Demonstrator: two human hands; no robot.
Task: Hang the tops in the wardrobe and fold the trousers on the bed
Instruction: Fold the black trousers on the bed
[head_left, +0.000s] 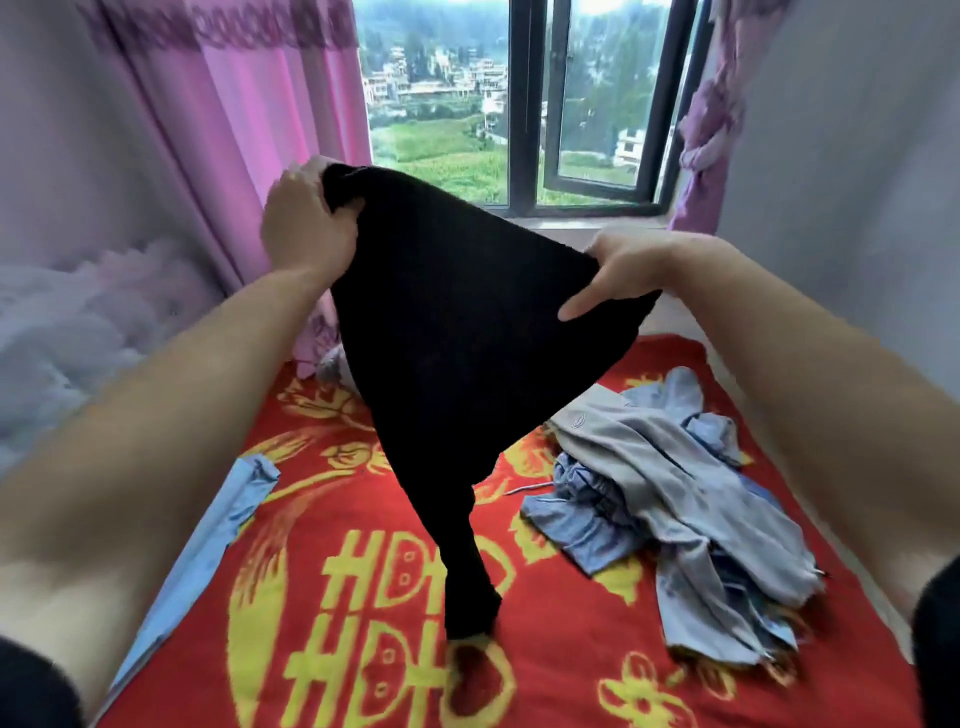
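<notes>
Black trousers (457, 332) hang in the air over the bed (571, 649), waist end up and the legs trailing down until the hems touch the red blanket. My left hand (304, 223) grips the upper left corner of the waist. My right hand (618, 275) pinches the right corner, thumb on the near side of the cloth. A heap of grey and light blue garments (670, 493) lies on the right half of the bed. Another light blue garment (228, 519) lies along the bed's left edge.
The bed carries a red blanket with yellow patterns. Pink curtains (234, 119) hang at the left, a tied purple curtain (711, 135) at the right, with an open window (524, 104) between them. White fluffy bedding (62, 322) sits at the far left. A grey wall (841, 156) runs along the right.
</notes>
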